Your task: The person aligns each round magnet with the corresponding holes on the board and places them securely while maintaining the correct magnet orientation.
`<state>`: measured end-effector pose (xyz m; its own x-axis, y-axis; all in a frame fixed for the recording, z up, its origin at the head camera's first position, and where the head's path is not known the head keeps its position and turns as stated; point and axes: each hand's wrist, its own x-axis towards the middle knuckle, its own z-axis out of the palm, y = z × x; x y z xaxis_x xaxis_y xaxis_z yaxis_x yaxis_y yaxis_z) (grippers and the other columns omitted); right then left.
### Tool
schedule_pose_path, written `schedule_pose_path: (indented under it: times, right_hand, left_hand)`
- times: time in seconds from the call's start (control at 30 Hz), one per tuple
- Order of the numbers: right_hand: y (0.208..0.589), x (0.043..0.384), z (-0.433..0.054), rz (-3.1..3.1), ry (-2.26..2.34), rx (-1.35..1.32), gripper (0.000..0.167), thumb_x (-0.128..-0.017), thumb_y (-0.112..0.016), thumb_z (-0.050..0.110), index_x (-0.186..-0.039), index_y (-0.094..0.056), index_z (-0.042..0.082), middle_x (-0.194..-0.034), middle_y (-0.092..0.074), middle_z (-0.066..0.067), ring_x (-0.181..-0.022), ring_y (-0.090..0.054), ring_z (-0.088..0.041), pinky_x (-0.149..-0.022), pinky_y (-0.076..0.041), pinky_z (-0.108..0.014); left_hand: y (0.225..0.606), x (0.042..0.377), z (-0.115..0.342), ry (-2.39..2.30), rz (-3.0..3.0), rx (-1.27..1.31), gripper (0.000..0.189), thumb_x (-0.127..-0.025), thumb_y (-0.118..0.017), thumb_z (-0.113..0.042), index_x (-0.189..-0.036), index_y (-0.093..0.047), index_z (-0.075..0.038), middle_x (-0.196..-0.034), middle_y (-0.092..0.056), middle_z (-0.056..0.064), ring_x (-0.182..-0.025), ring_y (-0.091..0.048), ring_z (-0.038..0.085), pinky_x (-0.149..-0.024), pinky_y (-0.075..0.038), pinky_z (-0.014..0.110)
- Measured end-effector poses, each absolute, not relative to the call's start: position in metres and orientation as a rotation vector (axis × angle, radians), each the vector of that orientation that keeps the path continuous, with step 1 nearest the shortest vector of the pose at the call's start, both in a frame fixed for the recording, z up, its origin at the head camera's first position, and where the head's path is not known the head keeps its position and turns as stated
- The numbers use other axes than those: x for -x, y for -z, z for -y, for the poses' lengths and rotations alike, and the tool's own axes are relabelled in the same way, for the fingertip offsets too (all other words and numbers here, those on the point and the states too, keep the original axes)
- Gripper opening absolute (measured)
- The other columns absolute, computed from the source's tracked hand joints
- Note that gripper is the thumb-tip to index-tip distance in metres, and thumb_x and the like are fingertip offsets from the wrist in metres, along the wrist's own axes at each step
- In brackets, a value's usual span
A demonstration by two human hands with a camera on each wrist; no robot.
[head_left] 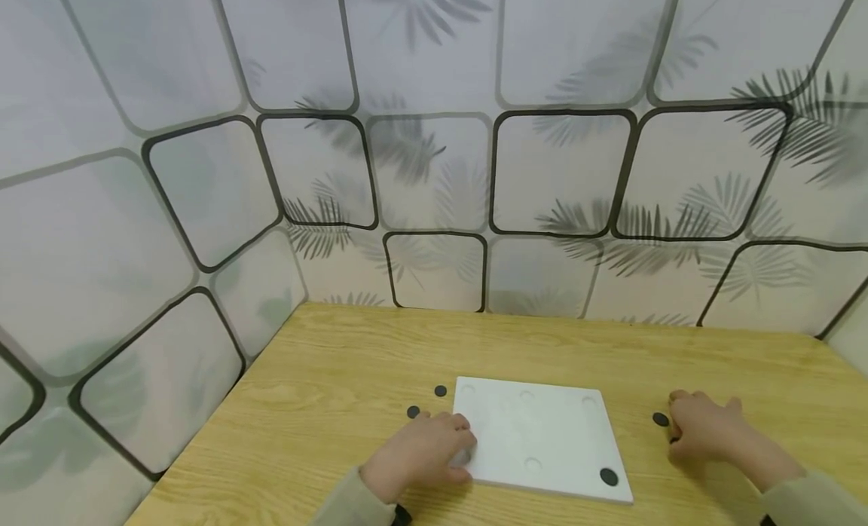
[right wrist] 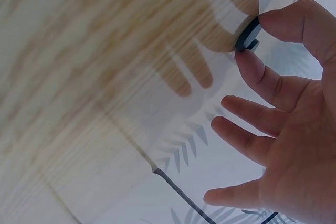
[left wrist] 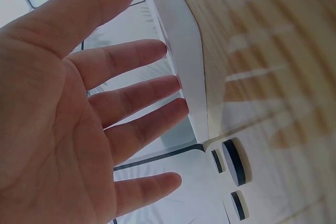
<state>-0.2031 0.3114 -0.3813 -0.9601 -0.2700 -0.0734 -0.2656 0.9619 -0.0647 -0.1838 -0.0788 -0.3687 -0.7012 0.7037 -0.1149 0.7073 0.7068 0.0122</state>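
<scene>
A white board [head_left: 536,435] with several shallow round recesses lies flat on the table; one black disc [head_left: 609,477] sits in its near right corner. Over the board's left edge is my left hand [head_left: 423,454], its fingers spread and loosely extended in the left wrist view, fingertips at the board's side. Right of the board, my right hand [head_left: 705,428] pinches a black disc [right wrist: 248,34] between thumb and index finger, low at the tabletop. Just beside it lies another black disc [head_left: 661,419].
Beyond my left hand, two black discs [head_left: 441,391] show on the wooden table [head_left: 353,345]; the left wrist view shows a third, larger-looking disc [left wrist: 234,162] nearer the camera. A patterned wall covering [head_left: 434,172] rises behind the table and along its left side.
</scene>
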Motion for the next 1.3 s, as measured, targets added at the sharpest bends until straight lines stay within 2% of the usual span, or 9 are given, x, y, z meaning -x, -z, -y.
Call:
schedule_pose_path:
  times: [0.27,0.87,1.3]
  right_hand:
    - [0.381,0.201,-0.309,-3.038,0.088,0.44,0.021,-0.051,-0.066,0.017,-0.052,-0.045,0.016,-0.112,-0.049,-0.03,-0.1,-0.04,-0.052,-0.067,-0.007,-0.079]
    - [0.381,0.199,-0.305,-3.065,0.04,0.497,0.019,-0.053,-0.061,0.014,-0.051,-0.042,0.016,-0.113,-0.05,-0.023,-0.103,-0.04,-0.05,-0.066,-0.01,-0.078]
    - [0.379,0.208,-0.296,-3.127,0.023,0.564,0.026,-0.053,-0.067,0.019,-0.056,-0.041,0.017,-0.113,-0.05,-0.023,-0.1,-0.044,-0.045,-0.066,-0.014,-0.077]
  left_hand:
    - [0.37,0.182,0.08,0.061,-2.812,-1.17,0.034,-0.076,-0.064,-0.045,-0.103,-0.062,-0.024,-0.107,-0.052,-0.01,-0.094,-0.049,0.008,-0.074,-0.042,0.033]
    - [0.37,0.182,0.079,0.033,-2.811,-1.153,0.035,-0.076,-0.065,-0.043,-0.104,-0.062,-0.022,-0.108,-0.052,-0.008,-0.095,-0.05,0.009,-0.075,-0.042,0.033]
    - [0.367,0.182,0.079,0.018,-2.809,-1.133,0.036,-0.076,-0.065,-0.044,-0.105,-0.062,-0.023,-0.108,-0.052,-0.009,-0.094,-0.049,0.009,-0.074,-0.042,0.033]
